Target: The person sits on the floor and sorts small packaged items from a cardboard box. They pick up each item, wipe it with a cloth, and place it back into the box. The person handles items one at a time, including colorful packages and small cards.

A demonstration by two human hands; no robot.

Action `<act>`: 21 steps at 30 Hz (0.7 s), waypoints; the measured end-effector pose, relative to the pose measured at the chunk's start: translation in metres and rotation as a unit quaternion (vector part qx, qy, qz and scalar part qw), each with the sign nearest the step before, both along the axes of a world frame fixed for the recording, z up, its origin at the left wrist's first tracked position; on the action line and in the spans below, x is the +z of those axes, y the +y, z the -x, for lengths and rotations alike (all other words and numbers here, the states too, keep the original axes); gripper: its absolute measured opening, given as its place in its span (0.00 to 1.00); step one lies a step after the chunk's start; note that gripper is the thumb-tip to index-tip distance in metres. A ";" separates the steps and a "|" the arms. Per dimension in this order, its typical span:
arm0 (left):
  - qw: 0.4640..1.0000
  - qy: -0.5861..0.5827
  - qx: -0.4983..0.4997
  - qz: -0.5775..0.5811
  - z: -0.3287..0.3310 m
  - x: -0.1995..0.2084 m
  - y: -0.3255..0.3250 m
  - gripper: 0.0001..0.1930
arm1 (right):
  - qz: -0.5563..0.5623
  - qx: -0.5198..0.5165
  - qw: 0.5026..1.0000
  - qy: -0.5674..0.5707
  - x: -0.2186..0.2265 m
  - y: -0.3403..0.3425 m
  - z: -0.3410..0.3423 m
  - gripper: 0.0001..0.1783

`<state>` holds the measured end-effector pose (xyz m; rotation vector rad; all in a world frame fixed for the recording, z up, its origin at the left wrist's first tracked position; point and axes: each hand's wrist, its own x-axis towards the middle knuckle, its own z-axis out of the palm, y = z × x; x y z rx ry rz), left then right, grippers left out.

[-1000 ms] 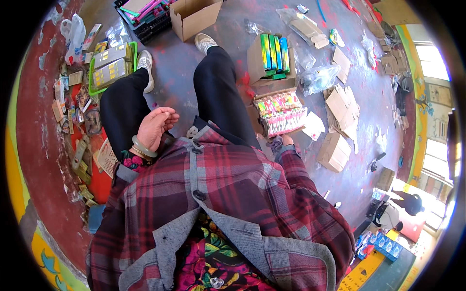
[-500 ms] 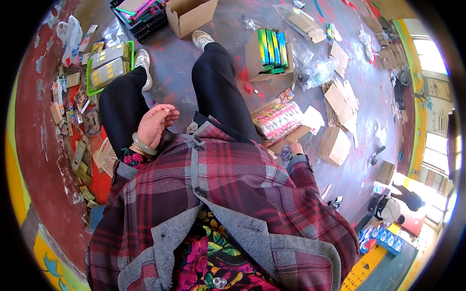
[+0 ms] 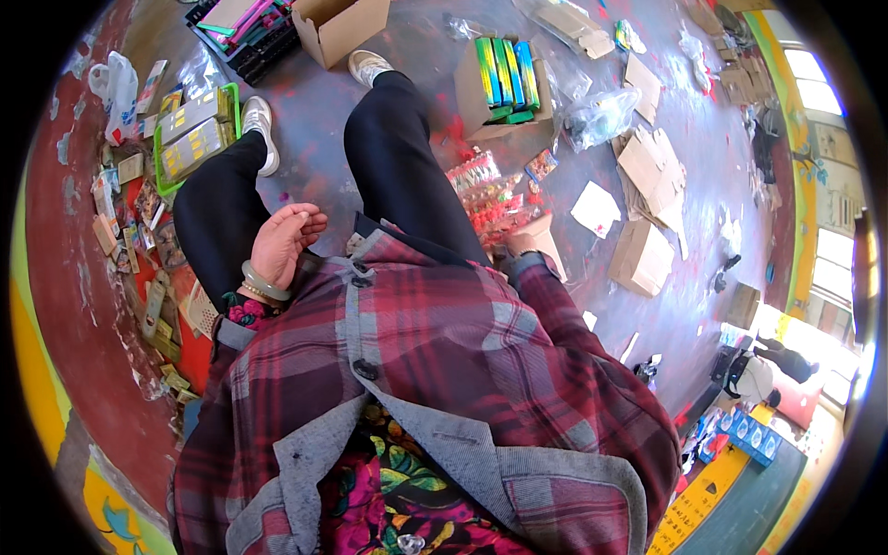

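My left hand (image 3: 281, 242) hovers over my left thigh, a pale bangle on its wrist. Its fingers are curled together toward the thumb, and nothing shows in them. Beside my right thigh, my right hand (image 3: 521, 242) reaches down at a small cardboard box (image 3: 546, 242). Its fingers are hard to make out among the contents. Red and white plastic-wrapped packets (image 3: 490, 205) lie in a pile there, partly hidden by my leg. A small colourful packet (image 3: 541, 166) rests on the floor just beyond them.
A carton of green, yellow and blue boxes (image 3: 504, 79) stands ahead. A green basket (image 3: 159, 153) and a black crate (image 3: 254, 51) are at the far left, near an open carton (image 3: 342, 28). Flattened cardboard (image 3: 652, 176), a closed carton (image 3: 641, 257) and clear plastic (image 3: 601, 118) lie right.
The pink-and-white patterned bundle beside my right thigh is gone from view, and red packets show there. My right hand has moved forward and left to them. My left hand stays nearly in place.
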<state>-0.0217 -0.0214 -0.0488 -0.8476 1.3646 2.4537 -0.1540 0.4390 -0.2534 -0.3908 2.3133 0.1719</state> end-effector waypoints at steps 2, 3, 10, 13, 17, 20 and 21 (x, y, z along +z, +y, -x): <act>1.000 0.005 -0.011 -0.011 0.008 0.000 -0.001 0.10 | 0.280 -0.225 0.932 0.046 -0.037 0.008 0.000 0.20; 1.000 0.009 -0.012 -0.021 0.010 -0.004 -0.001 0.09 | 0.442 -0.357 0.818 0.082 -0.050 0.015 0.006 0.21; 1.000 -0.005 0.008 -0.014 -0.002 -0.003 0.000 0.09 | -0.180 -0.203 0.958 0.092 0.059 0.112 -0.029 0.21; 1.000 -0.005 0.000 -0.005 0.001 -0.001 0.000 0.09 | -0.235 0.019 0.972 -0.011 0.100 0.103 -0.105 0.14; 1.000 -0.011 0.004 -0.008 -0.002 -0.008 0.000 0.09 | 0.038 -0.294 0.942 -0.155 0.052 0.128 -0.135 0.14; 1.000 -0.009 -0.007 0.003 -0.001 -0.009 0.000 0.09 | 0.050 -0.340 0.931 -0.120 0.042 0.116 -0.132 0.15; 1.000 -0.009 -0.012 0.001 -0.002 -0.011 0.000 0.09 | 0.044 -0.341 0.932 -0.113 0.041 0.115 -0.127 0.15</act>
